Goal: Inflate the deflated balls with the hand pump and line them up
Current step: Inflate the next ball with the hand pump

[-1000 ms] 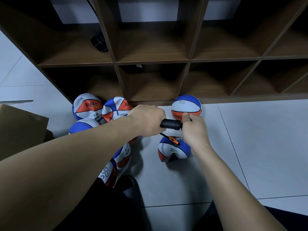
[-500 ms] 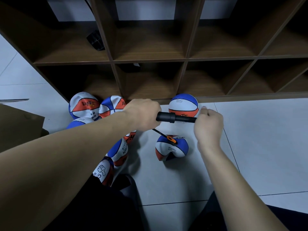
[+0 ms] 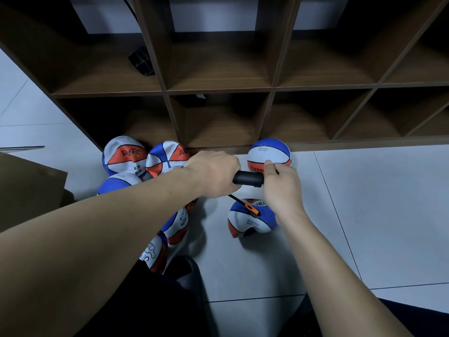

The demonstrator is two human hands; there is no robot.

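The left hand gripped the black pump barrel; the right hand closed on the handle end, apparently pushed in. Below the pump, its hose met the dented ball. An inflated ball stood beyond the pump.

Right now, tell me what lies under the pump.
Under the pump, a black hose leads to a dented ball on the floor. The left hand and right hand hide the pump's ends.

A storage room for sports things.
Big wooden cubby shelves stand on a pale tiled floor, with balls piled below.
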